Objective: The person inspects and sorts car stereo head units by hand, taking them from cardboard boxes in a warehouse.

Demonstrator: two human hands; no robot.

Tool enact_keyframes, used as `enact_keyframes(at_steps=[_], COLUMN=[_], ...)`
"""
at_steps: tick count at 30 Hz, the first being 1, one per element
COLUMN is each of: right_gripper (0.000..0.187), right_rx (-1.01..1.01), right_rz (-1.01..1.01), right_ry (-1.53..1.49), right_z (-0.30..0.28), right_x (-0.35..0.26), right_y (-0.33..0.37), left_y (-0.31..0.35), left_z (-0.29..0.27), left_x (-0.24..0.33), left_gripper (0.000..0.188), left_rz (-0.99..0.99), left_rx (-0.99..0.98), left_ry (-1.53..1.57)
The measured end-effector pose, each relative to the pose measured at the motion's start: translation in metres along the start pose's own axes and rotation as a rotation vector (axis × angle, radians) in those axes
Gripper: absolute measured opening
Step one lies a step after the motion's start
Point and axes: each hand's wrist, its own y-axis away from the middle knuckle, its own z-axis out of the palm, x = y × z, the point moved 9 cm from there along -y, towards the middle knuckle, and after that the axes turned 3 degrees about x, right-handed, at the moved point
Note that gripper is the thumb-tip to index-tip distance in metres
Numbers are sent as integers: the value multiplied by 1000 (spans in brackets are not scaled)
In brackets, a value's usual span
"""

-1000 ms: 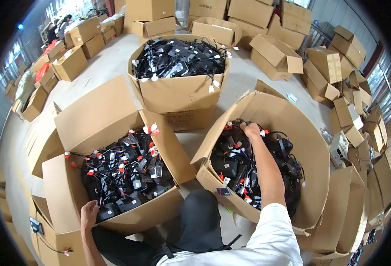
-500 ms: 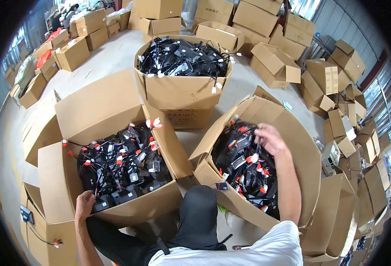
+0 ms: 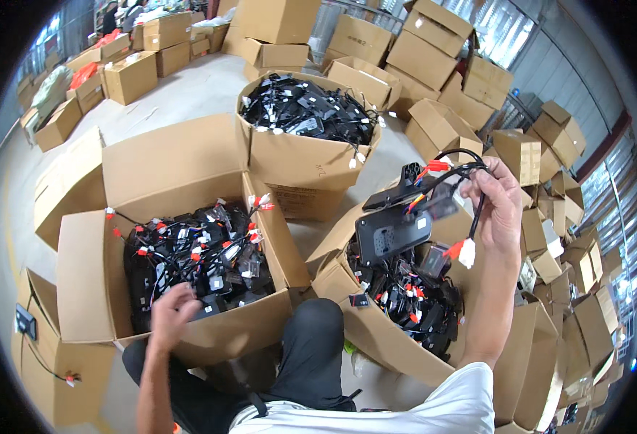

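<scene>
My right hand [image 3: 496,202] is closed round a bunch of black cables [image 3: 464,168] with red and white plugs. From the cables hangs a flat black electronic unit [image 3: 394,237], tilted above the right cardboard box [image 3: 383,329], with a black bracket-like part beside it. A clear plastic piece hangs near the cables. That box holds a heap of similar black units and wires [image 3: 412,296]. My left hand [image 3: 172,315], slightly blurred, is over the near edge of the left box [image 3: 87,275], fingers apart and holding nothing. Beneath and beyond it lie more black units with red and white connectors [image 3: 195,253].
A third box [image 3: 289,155], full of black units with white connectors, stands ahead between the two. A single unit with a cable [image 3: 26,322] lies on a carton at the left. Stacked cartons [image 3: 427,54] fill the back and right side.
My right hand has risen out of the right box and moved right, bringing up the black unit by its cables. My left hand has shifted right and inward from the left box's edge.
</scene>
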Motion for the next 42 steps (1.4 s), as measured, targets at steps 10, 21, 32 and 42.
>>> enact_keyframes(at_steps=[10, 21, 32, 42], right_gripper=[25, 25, 38, 67], right_rx=[-193, -564, -369, -203], right_rz=[170, 160, -525, 304], right_ry=[-110, -152, 1011, -198], right_z=[151, 258, 235, 306], right_x=[-27, -38, 48, 167], right_y=[53, 59, 38, 209], left_y=[29, -7, 0, 38], left_z=[168, 76, 18, 33], left_x=[127, 97, 99, 88], left_gripper=[139, 53, 43, 43], left_rz=[241, 236, -60, 129], left_rx=[-201, 55, 27, 365], left_ry=[747, 1173, 1538, 968])
